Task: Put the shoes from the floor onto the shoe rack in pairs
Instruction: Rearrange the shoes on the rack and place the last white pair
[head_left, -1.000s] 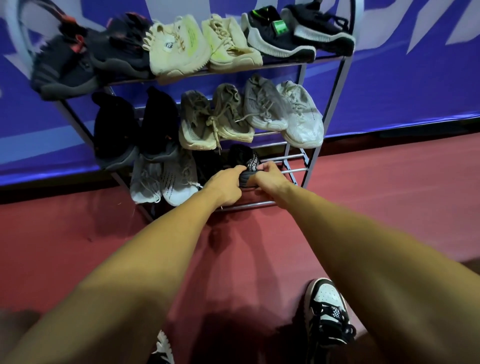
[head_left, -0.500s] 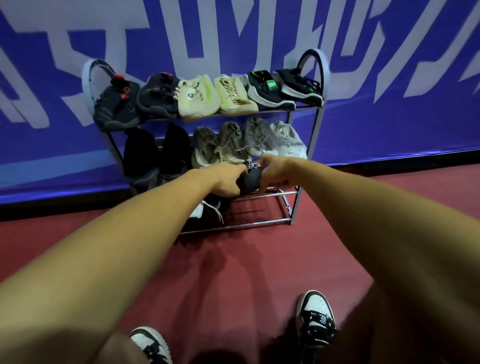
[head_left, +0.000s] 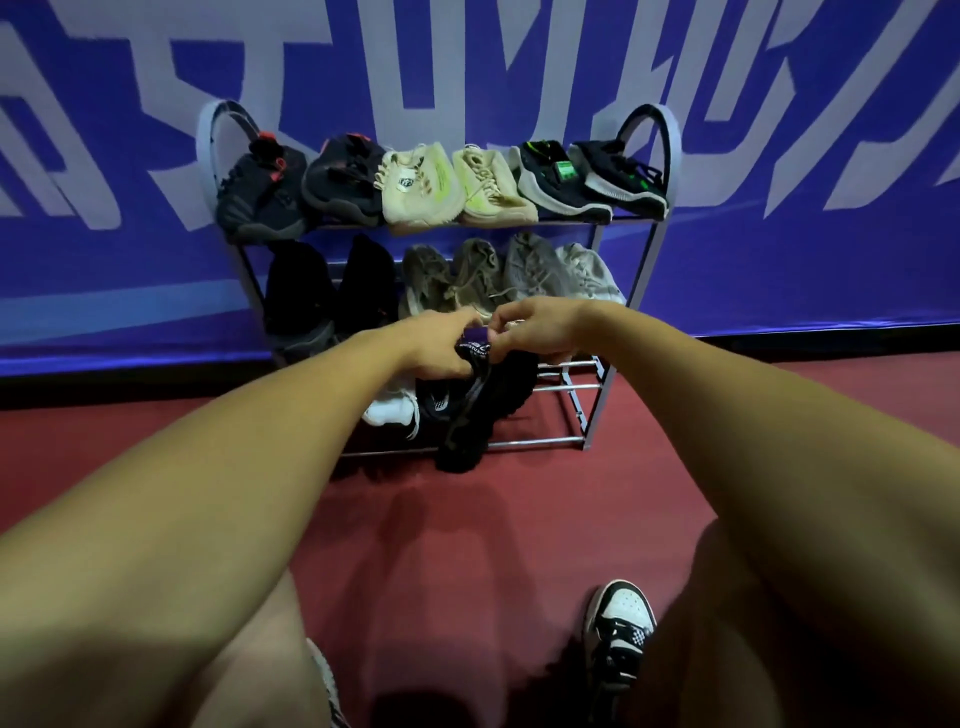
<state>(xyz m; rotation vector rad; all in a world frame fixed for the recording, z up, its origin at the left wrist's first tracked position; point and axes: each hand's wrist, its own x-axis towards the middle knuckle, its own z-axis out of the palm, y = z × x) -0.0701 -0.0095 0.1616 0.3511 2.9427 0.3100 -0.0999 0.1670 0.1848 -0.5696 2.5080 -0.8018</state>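
Observation:
A grey three-tier shoe rack (head_left: 593, 405) stands against the blue wall, its top two shelves full of paired shoes. A black shoe (head_left: 480, 410) hangs toe-down in front of the bottom shelf, its sole facing right. My left hand (head_left: 431, 348) grips its collar from the left. My right hand (head_left: 540, 330) pinches the heel tab from the right. Behind my left hand a white shoe (head_left: 389, 408) and another black shoe (head_left: 435, 402) sit on the bottom shelf.
The right part of the bottom shelf shows bare bars (head_left: 563, 387). Red floor (head_left: 701, 415) spreads in front of the rack. My own feet in black-and-white sneakers (head_left: 618, 629) are at the bottom of the view. A blue banner (head_left: 779, 156) covers the wall behind.
My view has pulled back and risen, so the whole rack shows. Both hands have lifted the black shoe off the bottom shelf, and it now hangs toe-down in front of it.

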